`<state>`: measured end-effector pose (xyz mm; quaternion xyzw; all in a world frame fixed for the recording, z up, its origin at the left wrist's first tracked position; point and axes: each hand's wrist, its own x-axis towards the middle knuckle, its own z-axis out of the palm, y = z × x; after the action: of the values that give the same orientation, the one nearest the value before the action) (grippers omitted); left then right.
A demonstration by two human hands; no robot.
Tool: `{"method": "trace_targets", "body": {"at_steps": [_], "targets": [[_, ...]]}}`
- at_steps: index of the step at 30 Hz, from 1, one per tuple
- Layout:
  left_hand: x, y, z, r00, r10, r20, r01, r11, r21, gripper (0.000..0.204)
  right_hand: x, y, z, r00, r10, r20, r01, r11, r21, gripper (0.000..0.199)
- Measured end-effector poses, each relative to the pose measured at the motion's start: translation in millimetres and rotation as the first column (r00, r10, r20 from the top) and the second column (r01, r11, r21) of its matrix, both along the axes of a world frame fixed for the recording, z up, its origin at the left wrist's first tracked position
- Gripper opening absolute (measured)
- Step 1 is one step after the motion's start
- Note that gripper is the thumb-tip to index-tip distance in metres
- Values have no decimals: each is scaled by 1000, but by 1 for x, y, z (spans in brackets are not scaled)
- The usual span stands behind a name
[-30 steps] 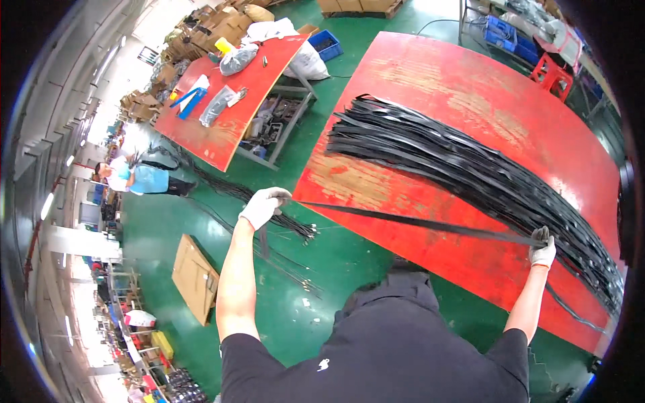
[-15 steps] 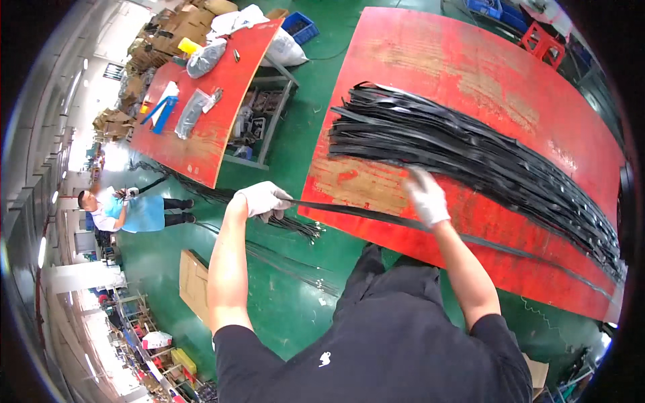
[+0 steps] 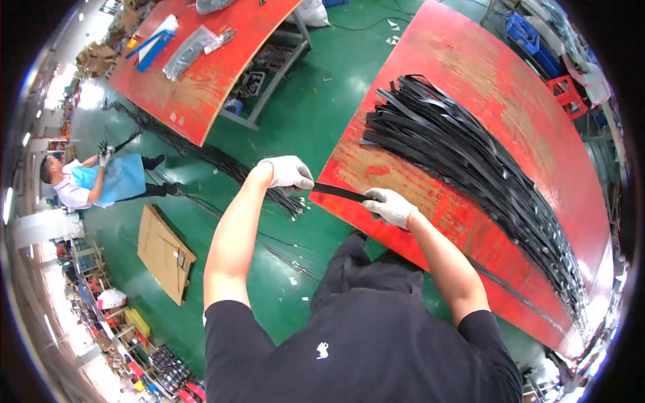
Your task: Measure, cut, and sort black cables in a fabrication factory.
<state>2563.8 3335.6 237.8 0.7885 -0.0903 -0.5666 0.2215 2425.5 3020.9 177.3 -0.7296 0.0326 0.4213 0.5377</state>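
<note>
A flat black strip point(image 3: 341, 193) is stretched between my two hands, just off the red table's near left edge. My left hand point(image 3: 291, 172), in a white glove, is closed around its left end. The white-gloved right hand point(image 3: 390, 207) pinches the same strip a short way along. Past my right forearm, a length of black strip point(image 3: 516, 297) runs along the table's near side to its far right. A thick pile of long black strips point(image 3: 463, 151) lies beyond my right hand on the red table point(image 3: 463, 54).
Another red-topped table point(image 3: 195, 101) stands at the upper left, with bags and a blue tool on it. A dark bundle of thin cords point(image 3: 228, 164) hangs or lies below it. Brown cardboard point(image 3: 161, 252) rests on the green floor. A co-worker point(image 3: 101, 178) stands at the left.
My right hand has moved left from over the table and now grips the strip close to my left hand. The view has shifted.
</note>
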Motion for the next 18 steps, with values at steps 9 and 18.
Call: {"method": "trace_targets", "body": {"at_steps": [9,18], "targets": [[-15,9,-142,934,29,356,-53,997,58,32,-4,-11,-86,995,4,-96,-28,967,-253,34],[-74,-3,-213,538,612,580,-629,749,-208,48,-26,-27,-118,959,-217,-184,168,954,-250,30]]}}
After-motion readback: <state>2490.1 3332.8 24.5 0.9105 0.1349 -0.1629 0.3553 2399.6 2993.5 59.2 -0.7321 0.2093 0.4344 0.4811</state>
